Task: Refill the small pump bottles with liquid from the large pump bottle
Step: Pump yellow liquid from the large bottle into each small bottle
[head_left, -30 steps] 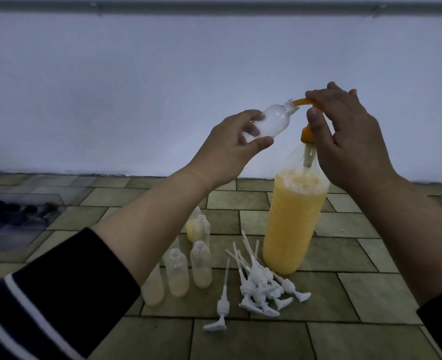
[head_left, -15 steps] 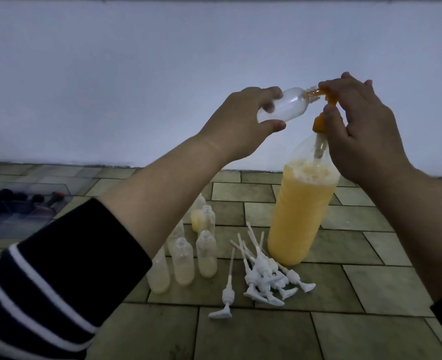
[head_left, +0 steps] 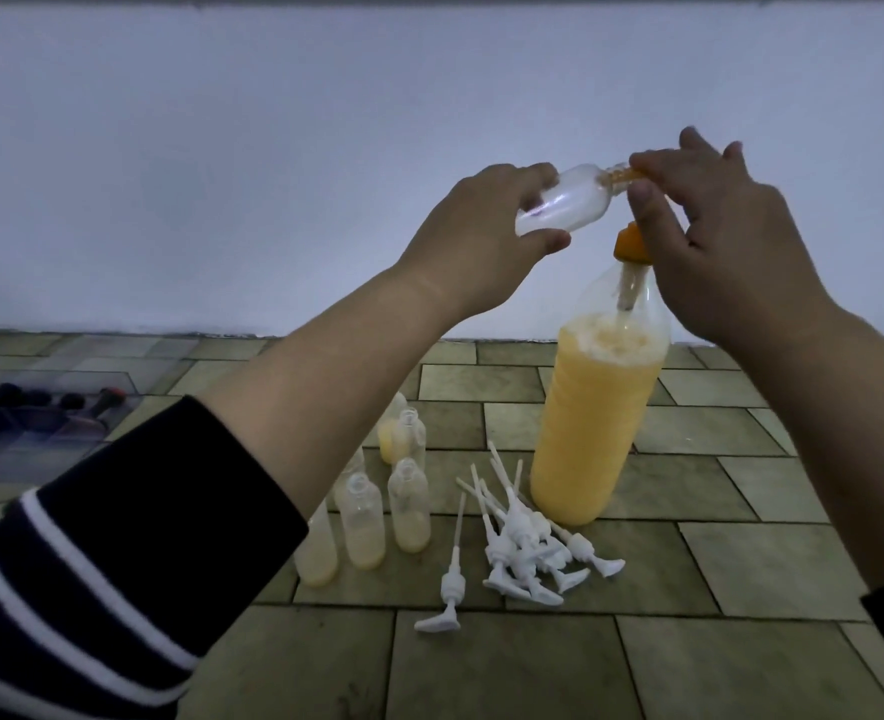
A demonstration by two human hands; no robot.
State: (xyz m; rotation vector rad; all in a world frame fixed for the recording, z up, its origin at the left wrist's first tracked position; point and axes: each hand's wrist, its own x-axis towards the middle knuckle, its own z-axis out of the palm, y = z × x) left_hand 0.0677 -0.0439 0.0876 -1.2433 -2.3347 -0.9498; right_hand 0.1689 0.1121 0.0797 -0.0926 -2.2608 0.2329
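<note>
Left hand (head_left: pixel 473 236) raised, thumb below and fingers above, curled round a small clear bottle (head_left: pixel 206 202) held on its side with the mouth turned rightward onto the orange spout (head_left: pixel 632 175). Right hand (head_left: pixel 715 241) curled over the orange pump head (head_left: pixel 632 244) of the large bottle (head_left: pixel 593 407), fingertips on the spout just where it meets the small bottle's neck, thumb pointing up beside the pump stem. Large bottle upright on the tiled floor (head_left: pixel 767 553), filled most of the way with orange-yellow liquid, foam at the surface, clear shoulder above. To its left on the floor, near the middle, a cluster of small uncapped bottles (head_left: pixel 364 522) standing upright, each with some pale yellow liquid at the bottom, partly hidden behind the left forearm. Between that cluster and the large bottle's base, a heap of white pump tops (head_left: pixel 523 548) with long dip tubes, tangled together; one single white pump top (head_left: pixel 450 584) lying apart, just toward the near edge. Dark sleeve with white stripes (head_left: pixel 92 589) at the lower left corner. Toward the far left edge of the floor, a clear tray of dark objects (head_left: pixel 40 407), too blurred to identify. Pale wall (head_left: pixel 325 148) behind.
</note>
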